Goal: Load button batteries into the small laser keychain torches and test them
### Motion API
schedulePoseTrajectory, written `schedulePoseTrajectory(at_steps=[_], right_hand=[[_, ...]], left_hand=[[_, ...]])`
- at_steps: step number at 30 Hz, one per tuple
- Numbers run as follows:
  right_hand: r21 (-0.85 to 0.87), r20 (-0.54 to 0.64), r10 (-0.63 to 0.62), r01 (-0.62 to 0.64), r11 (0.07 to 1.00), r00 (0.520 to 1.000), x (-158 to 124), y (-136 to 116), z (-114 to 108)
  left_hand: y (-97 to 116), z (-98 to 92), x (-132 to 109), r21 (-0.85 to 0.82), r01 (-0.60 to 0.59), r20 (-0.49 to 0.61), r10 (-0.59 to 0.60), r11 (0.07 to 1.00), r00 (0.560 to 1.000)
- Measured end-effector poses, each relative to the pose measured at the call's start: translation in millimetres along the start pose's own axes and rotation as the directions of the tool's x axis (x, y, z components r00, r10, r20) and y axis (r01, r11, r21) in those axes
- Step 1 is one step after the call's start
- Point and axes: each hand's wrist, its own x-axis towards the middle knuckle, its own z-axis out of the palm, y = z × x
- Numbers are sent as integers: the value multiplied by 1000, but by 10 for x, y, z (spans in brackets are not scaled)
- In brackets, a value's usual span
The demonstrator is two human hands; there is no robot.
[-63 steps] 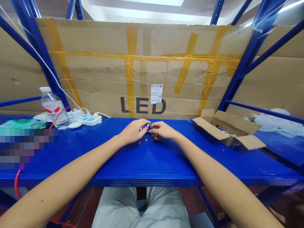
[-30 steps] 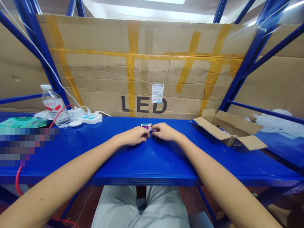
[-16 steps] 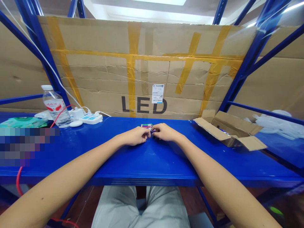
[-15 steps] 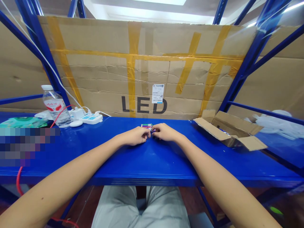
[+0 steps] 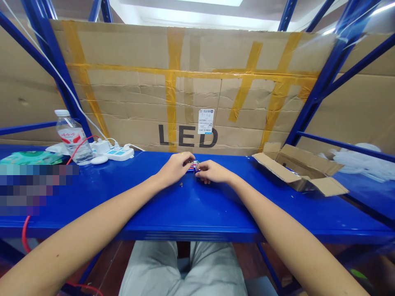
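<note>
A small row of shiny, multicoloured metallic rods (image 5: pixel 194 165) lies at the middle of the blue tabletop, partly covered by both hands. My left hand (image 5: pixel 177 166) is at their left end, its fingertips bent down and closed against them; what they pinch is hidden. From the right, my right hand (image 5: pixel 212 172) curls its thumb and fingers together near the rods' right end, and what it grips is too small to make out. Some tiny metallic bits (image 5: pixel 181 184) sit on the tabletop just below my left hand.
An open cardboard box (image 5: pixel 277 166) stands at the right, with clear plastic wrap (image 5: pixel 364 162) beyond it. At the left are a water bottle (image 5: pixel 72 137), a white power strip (image 5: pixel 120 154) and a green packet (image 5: pixel 32 158). A large cardboard panel (image 5: pixel 135 102) closes off the back.
My left hand has shifted up and away, onto the far side of the rods. Tiny metallic bits now show on the tabletop below it. My right hand stays nearly in place.
</note>
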Motion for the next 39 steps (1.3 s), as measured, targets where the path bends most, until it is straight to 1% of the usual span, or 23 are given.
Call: schedulePoseTrajectory(at_steps=[3, 5, 9, 12, 13, 14, 15, 16, 17, 18, 19, 20, 22, 24, 26, 31, 33, 35, 37, 39], right_hand=[[112, -3, -7, 7, 994, 1000, -2, -24, 18], [163, -37, -4, 10, 987, 999, 1, -24, 20], [215, -58, -4, 16, 977, 998, 10, -13, 14], [211, -70, 5, 10, 977, 998, 14, -13, 6], [197, -80, 6, 10, 980, 997, 14, -14, 1], [180, -90, 3, 13, 984, 996, 15, -14, -6], [162, -99, -3, 19, 987, 995, 15, -12, -14], [142, -107, -11, 27, 989, 994, 14, -9, -22], [123, -114, -21, 35, 992, 993, 14, -3, -30], [103, -117, -33, 45, 994, 993, 13, 4, -36], [82, -117, -47, 57, 995, 992, 13, 12, -40], [60, -117, -63, 70, 996, 991, 13, 21, -41], [23, -108, -96, 99, 995, 990, 15, 40, -37], [-1, -93, -127, 127, 992, 988, 19, 55, -26], [-37, -88, -155, 152, 988, 984, 26, 68, -17], [-264, -180, -281, 229, 937, 943, 53, 95, -22], [-298, -179, -292, 231, 926, 939, 54, 99, -30], [-295, -160, -279, 224, 929, 947, 44, 90, -35], [-295, -147, -268, 216, 931, 952, 23, 67, -36], [-299, -137, -258, 209, 931, 956, -1, 36, -33]], left_hand=[[8, 11, -5, -25, -112, 34, 113, 993, 993], [10, 2, -6, -30, -140, 42, 142, 990, 989], [13, -47, 3, -42, -111, 58, 114, 993, 992], [22, -129, 19, -13, -58, 14, 58, 998, 998], [28, -173, 25, 14, -23, 28, 22, 1000, 999], [34, -224, 31, 47, 13, 72, -16, 999, 997], [41, -279, 34, 81, 51, 175, -65, 995, 982], [49, -333, 35, 103, 71, 325, -101, 992, 940], [58, -381, 33, 112, 72, 460, -116, 991, 880], [66, -418, 28, 125, 83, 543, -138, 989, 828], [74, -441, 20, 144, 84, 601, -154, 986, 785], [80, -448, 11, 161, 83, 636, -168, 983, 754], [84, -419, -10, 194, 70, 673, -184, 979, 717], [78, -363, -27, 214, 48, 691, -186, 976, 699], [65, -321, -33, 210, 57, 699, -191, 976, 689], [17, -341, -14, 130, 256, 735, -267, 958, 624], [-4, -358, -7, 126, 264, 728, -270, 956, 630], [-22, -357, -3, 110, 221, 713, -232, 969, 662], [-34, -340, 0, 77, 166, 677, -174, 983, 715], [-42, -314, 7, 39, 132, 603, -129, 991, 787]])
